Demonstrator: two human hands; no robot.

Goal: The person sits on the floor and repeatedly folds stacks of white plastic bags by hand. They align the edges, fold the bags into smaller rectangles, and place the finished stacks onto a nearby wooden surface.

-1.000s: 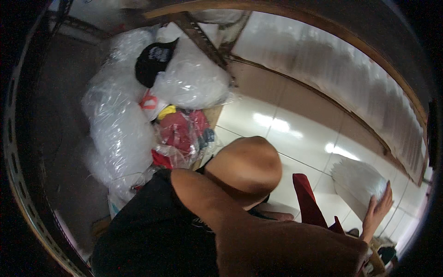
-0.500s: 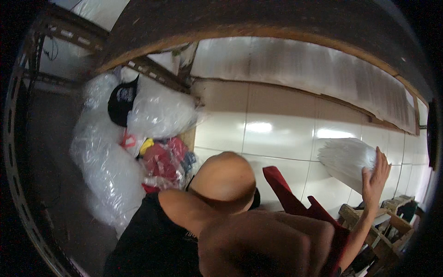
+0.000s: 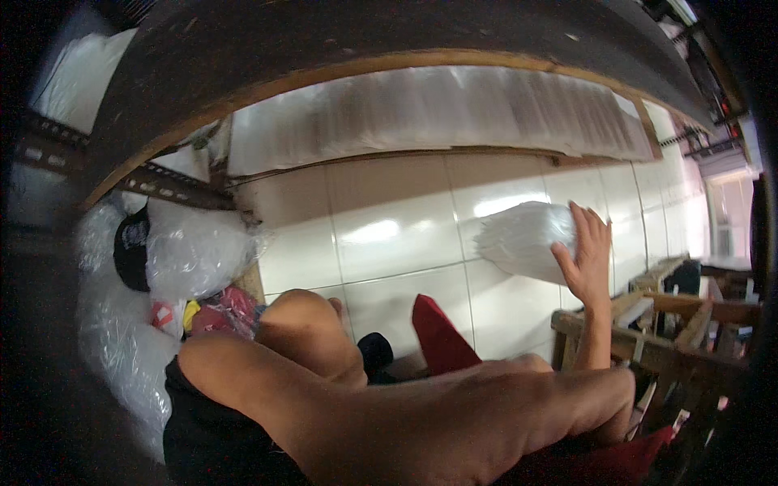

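Note:
My right hand [image 3: 587,255] is at the right end of a pale, layered bundle [image 3: 523,239], which looks like thin white plastic sheets or bags. Its fingers are spread upward and the thumb stands apart, resting against or just in front of the bundle's edge. The bundle lies on the tiled floor [image 3: 397,190], its loose ends fanned to the left. My left hand is nowhere to be seen. Across the lower middle runs a large bare limb, which hides part of my right arm. A pointed red piece [image 3: 442,336] sticks up beyond it.
At the left, clear plastic bags [image 3: 194,247] lie heaped with a black cap [image 3: 131,249] and colourful wrapped cloth [image 3: 231,312]. A dark tabletop [image 3: 389,32] spans the top, with a long whitish stack [image 3: 438,113] beneath. Wooden frames [image 3: 640,328] stand at right.
The view has swung to the right, so everything sits further left. The bundle keeps its place on the tiles. My right hand's fingers now look more spread and upright.

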